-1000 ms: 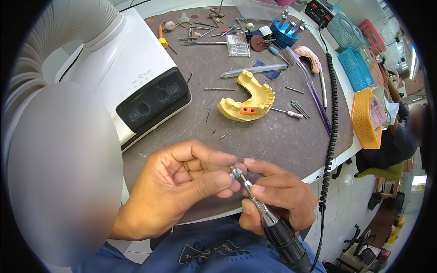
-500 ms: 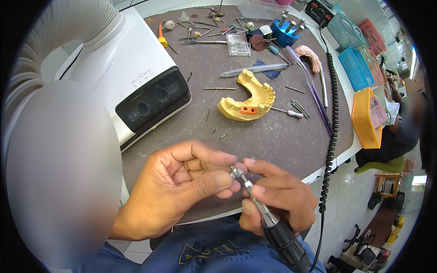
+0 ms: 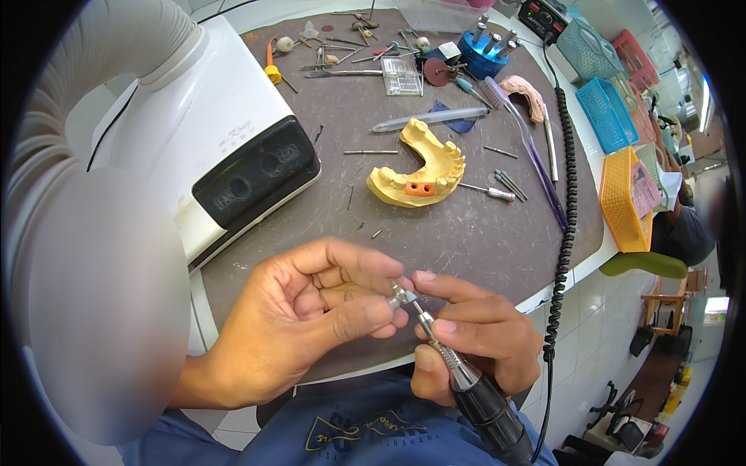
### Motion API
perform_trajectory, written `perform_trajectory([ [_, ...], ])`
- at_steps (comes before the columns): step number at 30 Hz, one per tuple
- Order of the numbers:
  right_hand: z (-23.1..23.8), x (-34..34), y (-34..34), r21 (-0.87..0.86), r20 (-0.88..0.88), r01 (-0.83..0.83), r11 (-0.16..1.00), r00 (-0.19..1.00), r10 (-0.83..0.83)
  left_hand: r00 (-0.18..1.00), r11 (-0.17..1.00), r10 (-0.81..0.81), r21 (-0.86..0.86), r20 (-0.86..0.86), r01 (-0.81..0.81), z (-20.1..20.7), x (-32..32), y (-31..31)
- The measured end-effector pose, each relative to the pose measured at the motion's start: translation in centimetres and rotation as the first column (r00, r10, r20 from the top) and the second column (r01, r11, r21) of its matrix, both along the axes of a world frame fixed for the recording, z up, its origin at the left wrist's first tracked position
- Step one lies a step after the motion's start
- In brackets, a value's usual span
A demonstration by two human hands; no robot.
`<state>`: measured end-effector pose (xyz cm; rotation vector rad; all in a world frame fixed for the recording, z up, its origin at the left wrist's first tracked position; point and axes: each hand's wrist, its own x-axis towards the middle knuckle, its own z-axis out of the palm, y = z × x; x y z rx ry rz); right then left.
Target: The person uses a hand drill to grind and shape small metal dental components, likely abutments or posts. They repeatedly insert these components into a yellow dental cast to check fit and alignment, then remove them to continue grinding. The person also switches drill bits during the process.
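Note:
Between the thumb and fingertips of my left hand (image 3: 311,314) is a small silvery metal dental piece (image 3: 399,296), narrow at one end and wider toward the other. My right hand (image 3: 486,330) grips a rotary handpiece (image 3: 483,404) with a black body and silver nose, pen-like. Its thin bur (image 3: 419,307) reaches up to the metal piece; whether it touches is too fine to tell. Beyond both hands, a yellow plaster dental model (image 3: 435,159) rests on the mat, with an orange insert (image 3: 420,189) bearing two holes.
A white dust extractor (image 3: 233,124) with a ribbed hose stands at left. Burs, polishing tips and a blue bur stand (image 3: 486,53) lie across the far mat. A purple-handled brush (image 3: 532,155) and coiled black cord (image 3: 566,210) run along the right. Plastic baskets (image 3: 625,200) line the right edge.
The bur has drawn slightly back from the metal piece, so more of its thin shank shows. My view has shifted a little; both hands keep their grips.

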<state>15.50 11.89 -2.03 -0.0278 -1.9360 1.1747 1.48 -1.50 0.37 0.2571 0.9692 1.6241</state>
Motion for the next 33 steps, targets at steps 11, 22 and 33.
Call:
perform_trajectory([
  [11, 0.08, 0.10, 0.25, -0.003, 0.037, -0.056, 0.998, 0.998, 0.056, 1.000, 1.000, -0.015, 0.014, 0.004, 0.015, -0.26, -0.04, -0.15],
  [22, 0.11, -0.10, 0.24, 0.006, 0.013, -0.050, 0.999, 0.999, 0.050, 1.000, 1.000, -0.005, 0.020, 0.005, 0.005, -0.32, 0.05, -0.03],
  [33, -0.04, 0.13, 0.24, 0.025, 0.021, -0.033, 0.999, 0.999, 0.032, 1.000, 0.999, -0.013, 0.036, 0.006, 0.013, -0.26, 0.05, -0.01],
])
